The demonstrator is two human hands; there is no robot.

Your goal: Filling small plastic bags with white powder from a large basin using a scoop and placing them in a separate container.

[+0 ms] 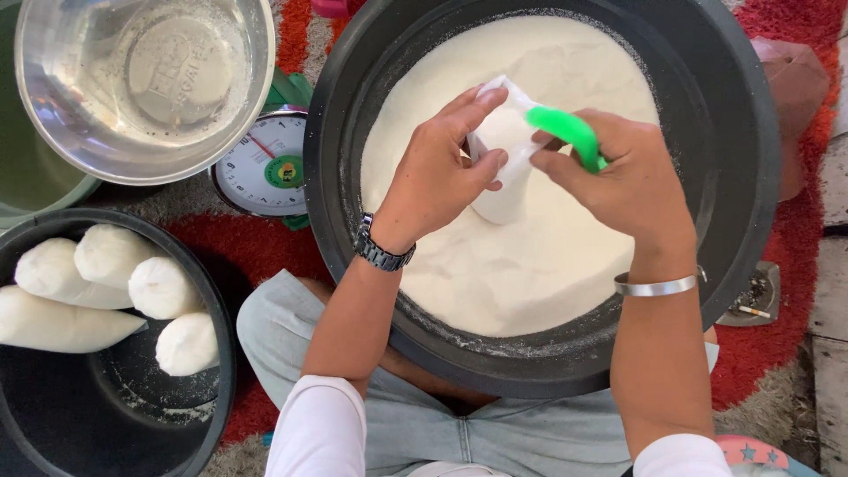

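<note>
L hand (439, 168) holds white bag (503, 155), R hand (618, 172) green scoop (570, 132)

A red and grey shaggy woven rug (760, 349) covers the ground and carries every vessel in view. At frame centre and upper right, a large black round plastic tub (720, 132) rests on it. At lower left stands a smaller black round plastic basin (124, 415). At upper left, a shiny round steel bowl (53, 132) sits over a pale green round container (26, 168). Between the bowl and the tub, a round white-faced dial kitchen scale (263, 168) stands on the rug. At the right edge, the rug gives way to grey weathered planks (830, 353), where a small square metal tray (755, 296) lies beside the tub.
</note>
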